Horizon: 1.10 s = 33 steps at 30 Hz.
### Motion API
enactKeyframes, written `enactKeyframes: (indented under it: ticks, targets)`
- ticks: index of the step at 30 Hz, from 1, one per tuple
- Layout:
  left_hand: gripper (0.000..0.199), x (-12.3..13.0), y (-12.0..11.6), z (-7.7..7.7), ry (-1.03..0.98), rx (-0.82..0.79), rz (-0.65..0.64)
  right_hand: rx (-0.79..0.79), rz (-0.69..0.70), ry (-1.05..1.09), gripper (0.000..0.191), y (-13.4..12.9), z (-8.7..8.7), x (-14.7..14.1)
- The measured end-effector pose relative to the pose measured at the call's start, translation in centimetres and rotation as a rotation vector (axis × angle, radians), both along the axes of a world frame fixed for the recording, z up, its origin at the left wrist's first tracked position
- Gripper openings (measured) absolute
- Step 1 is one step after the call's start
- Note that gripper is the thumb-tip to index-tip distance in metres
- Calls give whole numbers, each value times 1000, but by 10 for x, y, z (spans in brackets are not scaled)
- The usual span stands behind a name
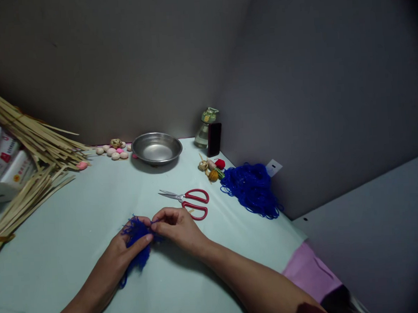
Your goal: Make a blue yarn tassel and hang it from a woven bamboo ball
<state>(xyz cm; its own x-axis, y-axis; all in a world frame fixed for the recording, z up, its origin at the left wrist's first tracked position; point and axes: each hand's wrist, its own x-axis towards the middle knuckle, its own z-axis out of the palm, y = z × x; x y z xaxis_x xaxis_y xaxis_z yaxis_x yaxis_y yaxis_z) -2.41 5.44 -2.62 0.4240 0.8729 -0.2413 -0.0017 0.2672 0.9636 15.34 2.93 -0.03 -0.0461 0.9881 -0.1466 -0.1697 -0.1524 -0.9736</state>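
A tuft of blue yarn (138,238) is being held over the pale surface (60,279) in the closed grip of the left hand (126,251). Its strands are being pinched by the right hand (178,229), while red-handled scissors (186,200) are lying just beyond.

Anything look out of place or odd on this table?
The dried straw strips splay loosely and untidily across the left corner, and the blue yarn by the wall lies in a tangled heap rather than wound up.
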Motion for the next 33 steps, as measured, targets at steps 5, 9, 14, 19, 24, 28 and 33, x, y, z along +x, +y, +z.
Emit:
enactKeyframes:
  ticks: [5,9,14,19,24,28,33]
  targets:
    - [42,1,-1,2,5,-71,-25,50,6,-50,49,1,3,6]
    - [53,5,-1,9,-62,-158,76,40,-12,-74,52,2,3,9]
    - [52,6,1,6,-109,-130,144,-12,175,-140,47,-2,3,7]
    - [47,6,2,3,-112,-127,121,9,180,-84,33,-2,1,6]
    - [51,7,1,7,-165,-146,186,25,143,-112,23,-1,-1,7]
    - [53,8,2,9,-211,-126,195,15,148,-131,25,-2,-1,6]
    - [59,6,2,8,-179,-121,169,34,102,-80,30,-1,-2,6]
